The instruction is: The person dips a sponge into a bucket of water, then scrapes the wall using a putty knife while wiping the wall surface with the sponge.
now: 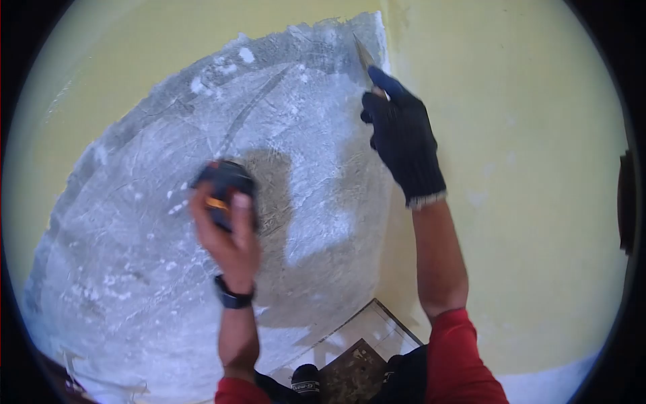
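Note:
My left hand (232, 232), bare and with a black wristband, is closed round a black handheld device (232, 178) with an orange patch, somewhat blurred; its exact kind I cannot make out. It is in front of the grey scraped area (155, 182) of the wall. My right hand (407, 138) wears a dark knitted glove and grips a scraper (363, 54), its thin blade seen almost edge-on. The blade is at the upper right of the grey area, close to the wall corner. Whether its tip touches the wall I cannot tell.
Yellow painted wall (511, 168) extends to the right of the corner, and more yellow borders the grey area above. Below, a dark-edged floor corner (377, 303), a brown stained surface (360, 367) and my shoe (306, 380) show. A dark brown object (626, 202) is at the right edge.

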`<state>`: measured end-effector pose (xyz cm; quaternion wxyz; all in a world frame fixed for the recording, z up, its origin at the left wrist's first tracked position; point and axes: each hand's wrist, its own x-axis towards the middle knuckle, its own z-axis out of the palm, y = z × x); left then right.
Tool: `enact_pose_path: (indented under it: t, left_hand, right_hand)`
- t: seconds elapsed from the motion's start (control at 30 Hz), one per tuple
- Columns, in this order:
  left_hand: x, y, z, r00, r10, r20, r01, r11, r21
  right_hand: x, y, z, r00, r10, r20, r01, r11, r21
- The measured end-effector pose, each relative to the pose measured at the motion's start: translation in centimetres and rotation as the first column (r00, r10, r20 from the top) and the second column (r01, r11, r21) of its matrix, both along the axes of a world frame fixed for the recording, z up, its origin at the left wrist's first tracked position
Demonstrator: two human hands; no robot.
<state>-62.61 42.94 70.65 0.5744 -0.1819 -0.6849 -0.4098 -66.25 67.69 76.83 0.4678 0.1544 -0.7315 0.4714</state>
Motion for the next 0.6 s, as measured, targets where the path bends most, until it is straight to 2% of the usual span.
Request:
enact_pose_path:
  t: [0.03,0.07,0.1,0.13,0.17,0.2,0.23,0.27,0.3,0.33,0.4,0.47,0.5,0.57,0.6]
  left_hand:
    - [-0.1,1.4,-1.2,0.991,-0.113,0.07,0.114,0.993,-0.006]
    - [-0.7,1.8,-1.9,0.988,-0.131,0.08,0.142,0.978,-0.151]
    - [-1.1,2.1,-2.5,0.985,-0.144,0.092,0.165,0.943,-0.29]
    - [-1.0,2.4,-3.0,0.96,-0.225,0.167,0.257,0.943,-0.21]
    - [-1.0,2.0,-2.9,0.951,-0.255,0.175,0.288,0.937,-0.197]
    - [-1.0,1.8,-2.3,0.964,-0.234,0.128,0.252,0.956,-0.151]
    - [-0.9,1.7,-1.4,0.976,-0.202,0.084,0.21,0.972,-0.1]
    - [-0.9,1.8,0.2,0.987,-0.163,0.004,0.163,0.98,-0.114]
    - [-0.9,2.0,2.6,0.985,-0.143,-0.098,0.126,0.979,-0.162]
    - [-1.9,2.6,4.9,0.963,-0.17,-0.208,0.135,0.976,-0.172]
    - [-2.9,4.3,9.9,0.944,-0.111,-0.312,0.07,0.988,-0.141]
    - [-3.9,5.4,13.8,0.916,0.06,-0.397,-0.142,0.973,-0.182]
    - [-4.5,5.9,14.9,0.917,0.052,-0.395,-0.134,0.974,-0.182]
    - [-5.8,6.7,17.0,0.859,0.216,-0.465,-0.333,0.925,-0.185]
    - [-6.4,6.9,17.6,0.864,0.211,-0.456,-0.325,0.926,-0.189]
  right_hand:
    - [-0.7,0.3,1.3,0.994,-0.045,-0.101,0.061,0.986,0.158]
    - [-2.4,0.9,2.5,0.992,-0.085,-0.098,0.101,0.98,0.169]
    - [-4.5,1.7,3.3,0.863,-0.198,-0.464,0.385,0.853,0.352]
    - [-5.4,2.1,3.5,0.617,-0.156,-0.772,0.661,0.634,0.4]
    - [-5.0,2.0,3.3,0.621,-0.167,-0.766,0.675,0.61,0.414]
    - [-4.4,2.0,3.5,0.827,-0.163,-0.538,0.466,0.734,0.495]
    - [-4.0,2.0,3.9,0.958,-0.109,-0.264,0.231,0.84,0.491]
    - [-2.5,0.7,4.5,0.96,-0.12,-0.255,0.237,0.832,0.501]
    - [0.0,-1.7,5.3,0.993,0.049,0.104,-0.062,0.99,0.127]
    - [1.3,-3.2,6.0,0.881,0.337,0.331,-0.217,0.911,-0.35]
    - [1.2,-4.0,5.9,0.884,0.337,0.324,-0.205,0.902,-0.379]
    - [0.6,-3.2,6.8,0.888,0.302,0.346,-0.171,0.917,-0.361]
    - [0.3,-2.4,7.4,0.889,0.266,0.373,-0.145,0.935,-0.323]
    - [1.5,-3.4,8.2,0.863,0.256,0.436,-0.097,0.931,-0.353]
    - [2.1,-3.9,8.1,0.86,0.251,0.445,-0.088,0.931,-0.354]
